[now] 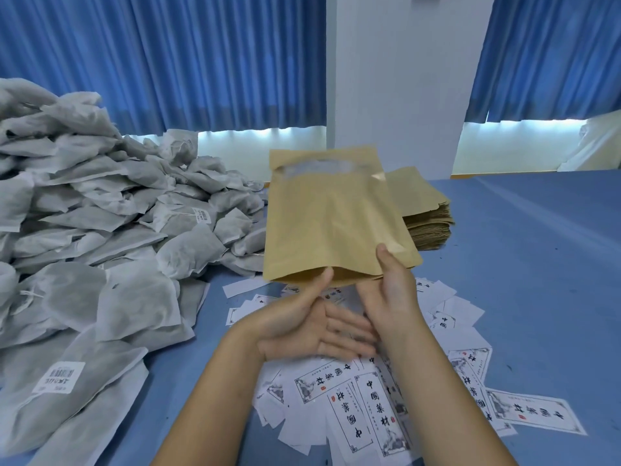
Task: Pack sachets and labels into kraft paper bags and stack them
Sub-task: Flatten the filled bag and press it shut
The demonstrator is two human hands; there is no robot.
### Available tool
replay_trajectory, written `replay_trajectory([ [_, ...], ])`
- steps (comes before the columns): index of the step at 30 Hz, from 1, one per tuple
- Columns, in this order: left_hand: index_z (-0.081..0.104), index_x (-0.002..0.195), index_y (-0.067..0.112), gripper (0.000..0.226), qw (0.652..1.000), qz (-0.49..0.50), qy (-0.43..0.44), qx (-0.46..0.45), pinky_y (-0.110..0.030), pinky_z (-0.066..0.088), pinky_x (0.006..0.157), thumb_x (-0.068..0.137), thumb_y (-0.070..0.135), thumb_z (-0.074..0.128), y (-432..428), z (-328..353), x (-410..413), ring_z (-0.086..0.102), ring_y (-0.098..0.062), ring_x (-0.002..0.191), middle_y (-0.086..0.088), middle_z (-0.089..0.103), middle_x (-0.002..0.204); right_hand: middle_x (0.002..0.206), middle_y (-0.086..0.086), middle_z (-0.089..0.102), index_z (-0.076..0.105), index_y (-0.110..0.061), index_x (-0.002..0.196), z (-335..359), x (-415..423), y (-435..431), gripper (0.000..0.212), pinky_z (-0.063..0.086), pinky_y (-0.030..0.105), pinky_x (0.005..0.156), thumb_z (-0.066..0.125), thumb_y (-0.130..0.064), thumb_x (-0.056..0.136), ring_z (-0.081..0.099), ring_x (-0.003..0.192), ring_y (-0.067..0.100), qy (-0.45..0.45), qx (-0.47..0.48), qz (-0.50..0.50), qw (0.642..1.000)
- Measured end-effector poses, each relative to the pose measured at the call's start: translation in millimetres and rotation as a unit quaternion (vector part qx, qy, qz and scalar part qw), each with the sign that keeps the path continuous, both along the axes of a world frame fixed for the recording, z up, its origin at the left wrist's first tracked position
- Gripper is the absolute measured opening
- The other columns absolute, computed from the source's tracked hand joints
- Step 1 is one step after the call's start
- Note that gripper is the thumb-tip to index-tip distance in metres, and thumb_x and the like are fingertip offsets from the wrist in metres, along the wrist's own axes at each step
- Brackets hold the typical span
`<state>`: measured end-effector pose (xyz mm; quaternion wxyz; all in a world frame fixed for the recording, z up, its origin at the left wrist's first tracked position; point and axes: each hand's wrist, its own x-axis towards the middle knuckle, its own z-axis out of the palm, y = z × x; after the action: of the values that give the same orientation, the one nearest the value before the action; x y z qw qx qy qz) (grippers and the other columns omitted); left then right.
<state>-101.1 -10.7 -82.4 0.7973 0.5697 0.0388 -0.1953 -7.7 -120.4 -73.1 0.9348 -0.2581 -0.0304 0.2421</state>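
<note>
left hand (312, 327) palm-up, right grip (391, 297) on bag (332, 213)

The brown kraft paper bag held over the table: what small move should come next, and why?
Probably the left hand should slip its thumb into the near edge of the brown kraft paper bag and spread it open. The right hand pinches that edge, and the left palm is open with only its thumb touching it.

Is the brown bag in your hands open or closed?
Open, slightly: the kraft bag shows a shadowed gap along its near edge, where the right hand pinches it.
</note>
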Motion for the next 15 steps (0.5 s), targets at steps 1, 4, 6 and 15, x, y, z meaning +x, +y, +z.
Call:
replay_trajectory([
  [1, 0.047, 0.133, -0.004, 0.092, 0.996, 0.06, 0.014, -0.056, -0.043, 0.047, 0.098, 0.079, 0.071, 0.042, -2.0, -0.7, 2.9, 0.057, -0.041, 0.116, -0.028, 0.056, 0.127, 0.111, 0.014, 0.065, 0.054, -0.005, 0.118, 0.0, 1.7, -1.3, 0.022, 0.052, 0.037, 0.085, 0.041, -0.008, 0.101, 0.064, 0.097, 0.023, 0.002, 0.009, 0.007, 1.0],
  [4, 0.053, 0.125, 0.005, 0.077, 0.93, 0.283, 0.0, -0.234, -0.043, 0.055, 0.084, 0.071, 0.058, 0.065, -3.2, -2.8, 14.9, 0.063, -0.037, 0.106, -0.023, 0.063, 0.119, 0.121, 0.018, 0.062, 0.05, -0.001, 0.129, -7.8, 4.1, 0.7, 0.031, 0.05, 0.039, 0.094, 0.042, 0.0, 0.099, 0.062, 0.108, 0.027, -0.004, -0.042, 0.018, 0.999],
  [6, 0.058, 0.118, 0.009, 0.052, 0.878, 0.389, -0.007, -0.278, -0.031, 0.058, 0.065, 0.079, 0.041, 0.07, -2.7, -7.8, 20.9, 0.066, -0.029, 0.101, -0.014, 0.069, 0.107, 0.119, 0.014, 0.063, 0.05, -0.001, 0.129, -12.4, 5.1, 1.5, 0.033, 0.054, 0.032, 0.084, 0.045, 0.003, 0.097, 0.063, 0.101, 0.022, -0.014, -0.104, 0.007, 0.995],
  [15, 0.054, 0.118, -0.002, 0.027, 0.818, 0.546, -0.043, -0.174, -0.021, 0.055, 0.052, 0.092, 0.0, 0.056, 6.2, -17.4, 22.3, 0.068, -0.023, 0.077, -0.018, 0.065, 0.113, 0.074, 0.01, 0.061, 0.059, 0.001, 0.086, -22.8, 13.7, -7.9, 0.014, 0.049, 0.023, 0.044, 0.059, -0.01, 0.093, 0.055, 0.053, 0.017, -0.008, -0.288, -0.064, 0.956],
])
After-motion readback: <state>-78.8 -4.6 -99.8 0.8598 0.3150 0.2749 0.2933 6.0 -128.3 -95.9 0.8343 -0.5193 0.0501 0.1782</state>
